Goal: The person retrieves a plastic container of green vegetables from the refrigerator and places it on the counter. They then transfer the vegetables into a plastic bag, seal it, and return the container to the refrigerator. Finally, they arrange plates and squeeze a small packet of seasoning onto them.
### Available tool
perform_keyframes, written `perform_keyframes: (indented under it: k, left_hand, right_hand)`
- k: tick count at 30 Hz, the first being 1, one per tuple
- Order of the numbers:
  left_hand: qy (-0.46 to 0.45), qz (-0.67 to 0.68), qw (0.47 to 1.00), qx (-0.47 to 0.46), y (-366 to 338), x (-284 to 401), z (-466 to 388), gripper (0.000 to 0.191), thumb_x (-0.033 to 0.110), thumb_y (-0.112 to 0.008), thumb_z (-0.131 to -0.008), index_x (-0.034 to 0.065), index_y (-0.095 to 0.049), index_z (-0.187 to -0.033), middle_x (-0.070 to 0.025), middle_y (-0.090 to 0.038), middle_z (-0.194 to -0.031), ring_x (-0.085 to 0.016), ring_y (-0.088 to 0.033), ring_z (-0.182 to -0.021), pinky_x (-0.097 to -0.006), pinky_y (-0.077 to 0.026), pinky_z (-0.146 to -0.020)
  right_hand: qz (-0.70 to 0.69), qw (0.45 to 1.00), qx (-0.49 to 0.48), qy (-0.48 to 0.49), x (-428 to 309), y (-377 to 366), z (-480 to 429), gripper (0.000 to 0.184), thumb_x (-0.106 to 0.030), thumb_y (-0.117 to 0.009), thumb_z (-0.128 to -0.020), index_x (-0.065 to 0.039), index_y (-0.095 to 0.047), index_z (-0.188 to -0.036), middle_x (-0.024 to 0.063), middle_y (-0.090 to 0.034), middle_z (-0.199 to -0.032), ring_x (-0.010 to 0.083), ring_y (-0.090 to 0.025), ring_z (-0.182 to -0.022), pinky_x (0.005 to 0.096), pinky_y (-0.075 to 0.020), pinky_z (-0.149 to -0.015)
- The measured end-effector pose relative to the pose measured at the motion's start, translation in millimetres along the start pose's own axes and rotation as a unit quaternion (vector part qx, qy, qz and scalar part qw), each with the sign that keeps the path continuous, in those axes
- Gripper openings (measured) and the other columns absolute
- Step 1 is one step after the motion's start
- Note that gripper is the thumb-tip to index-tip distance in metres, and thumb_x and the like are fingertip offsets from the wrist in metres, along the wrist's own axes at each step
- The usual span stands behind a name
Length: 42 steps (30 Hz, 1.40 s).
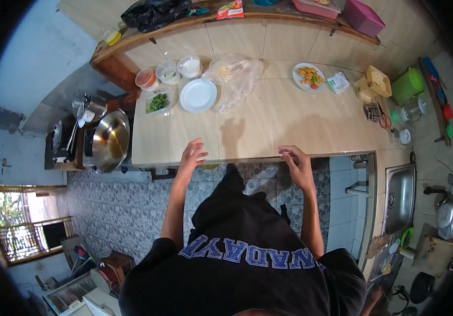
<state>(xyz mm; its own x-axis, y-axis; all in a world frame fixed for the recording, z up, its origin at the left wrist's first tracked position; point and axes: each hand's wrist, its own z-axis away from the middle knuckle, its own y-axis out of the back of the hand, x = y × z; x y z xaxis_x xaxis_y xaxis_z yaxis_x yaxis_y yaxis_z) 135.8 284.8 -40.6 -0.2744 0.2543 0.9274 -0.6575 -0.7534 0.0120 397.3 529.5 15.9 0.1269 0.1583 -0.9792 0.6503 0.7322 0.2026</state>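
Note:
My left hand (194, 154) hovers at the front edge of the tiled counter (250, 134), fingers loosely apart and holding nothing. Level with it on the other side, my right hand (296, 160) is also bare, its fingers slightly curled. Beyond the left hand lies a white plate (198, 95) with nothing on it. Beside that plate sit a clear tub of chopped green leaves (158, 102) and a crumpled clear plastic bag (236, 81). Three round plastic tubs stand behind, one with red contents (146, 78). Farther right rests a plate of fried food (308, 78).
A large metal wok (111, 140) with oil sits on the stove at left. A white packet (338, 82), red-handled scissors (385, 120) and a glass jug (410, 110) stand at right. The steel sink (400, 199) is on my right. A wooden shelf (194, 28) overhangs the back.

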Motion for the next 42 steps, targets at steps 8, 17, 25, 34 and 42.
perform_keyframes:
  k: [8, 17, 25, 34, 42]
  left_hand:
    - [0.038, 0.065, 0.982, 0.175, 31.2, -22.0, -159.6, 0.069, 0.034, -0.067, -0.089, 0.0064, -0.034, -0.143, -0.0104, -0.045, -0.135, -0.023, -0.060, -0.105, -0.0366, -0.050, -0.085]
    - [0.028, -0.183, 0.955, 0.230, 46.8, -76.3, -264.9, 0.088, 0.027, -0.083, -0.070, -0.0050, -0.036, -0.137, -0.0245, -0.042, -0.130, -0.037, -0.049, -0.116, -0.0423, -0.047, -0.097]
    - [0.069, -0.031, 0.986, 0.150, 69.6, -78.0, -270.6, 0.046, 0.016, -0.077, -0.077, -0.0017, -0.056, -0.114, -0.0084, -0.064, -0.096, -0.024, -0.062, -0.090, -0.0358, -0.053, -0.077]
    - [0.080, 0.205, 0.961, 0.165, 41.0, -53.5, -246.8, 0.043, 0.005, -0.065, -0.088, 0.0032, -0.037, -0.121, -0.0121, -0.061, -0.105, -0.019, -0.063, -0.079, -0.0351, -0.058, -0.072]
    - [0.027, 0.252, 0.962, 0.102, 78.5, -77.2, -152.8, 0.062, 0.004, -0.062, -0.091, 0.0113, -0.027, -0.142, -0.0126, -0.055, -0.128, -0.024, -0.062, -0.105, -0.0398, -0.056, -0.083]
  right_hand:
    - [0.075, 0.995, 0.021, -0.056, -7.8, -18.7, -48.6, 0.023, -0.015, -0.059, -0.095, -0.002, -0.067, -0.112, 0.0102, -0.070, -0.097, 0.0175, -0.066, -0.085, 0.0319, -0.0514, -0.073]
    - [0.134, 0.989, 0.026, -0.058, -23.8, -52.2, -91.2, 0.021, -0.015, -0.060, -0.094, -0.004, -0.068, -0.110, 0.0110, -0.070, -0.099, 0.0215, -0.067, -0.087, 0.0330, -0.0523, -0.074]
    - [0.141, 0.988, -0.010, -0.055, -18.7, -69.8, -115.5, 0.020, -0.013, -0.060, -0.094, -0.004, -0.067, -0.111, 0.0103, -0.070, -0.099, 0.0214, -0.067, -0.087, 0.0327, -0.0524, -0.075]
    - [0.146, 0.988, -0.051, -0.008, -33.1, -90.1, -135.6, 0.020, -0.013, -0.061, -0.093, -0.006, -0.067, -0.110, 0.0096, -0.070, -0.098, 0.0213, -0.067, -0.087, 0.0339, -0.0515, -0.075]
    - [0.146, 0.988, -0.040, -0.009, -24.2, -90.0, -136.1, 0.020, -0.014, -0.061, -0.093, -0.005, -0.067, -0.110, 0.0092, -0.070, -0.099, 0.0206, -0.067, -0.082, 0.0333, -0.0517, -0.071]
